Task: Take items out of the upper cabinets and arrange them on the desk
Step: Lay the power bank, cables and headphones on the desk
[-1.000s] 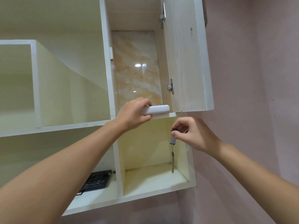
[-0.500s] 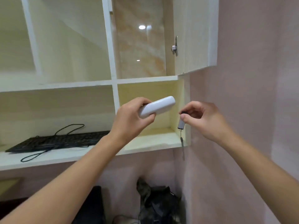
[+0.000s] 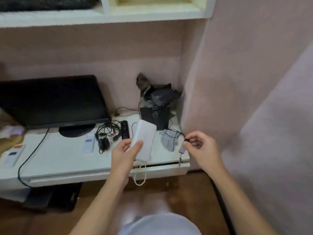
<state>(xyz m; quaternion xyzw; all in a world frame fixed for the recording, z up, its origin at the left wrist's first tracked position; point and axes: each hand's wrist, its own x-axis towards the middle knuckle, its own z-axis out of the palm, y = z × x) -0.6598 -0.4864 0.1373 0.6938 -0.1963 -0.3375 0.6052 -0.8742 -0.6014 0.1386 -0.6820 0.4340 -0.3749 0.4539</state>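
Note:
My left hand (image 3: 125, 155) grips a white power bank (image 3: 144, 141) above the front of the white desk (image 3: 64, 160); a short white cable loop (image 3: 140, 175) hangs from its near end. My right hand (image 3: 201, 148) pinches a small grey USB stick (image 3: 182, 150) with a thin strap dangling below it, over the desk's right front corner. The bottom edge of the upper cabinets (image 3: 101, 16) runs across the top of the view.
On the desk stand a black monitor (image 3: 50, 100), a black speaker (image 3: 155, 116) with dark cloth on top, a black remote (image 3: 125, 129), tangled cables with earphones (image 3: 105, 136), two white remotes (image 3: 89, 143) and a grey mouse-like item (image 3: 167, 141). A pink wall closes the right side.
The view has swung down from the cabinets to the desk. Both hands have come down with the power bank and the USB stick still held.

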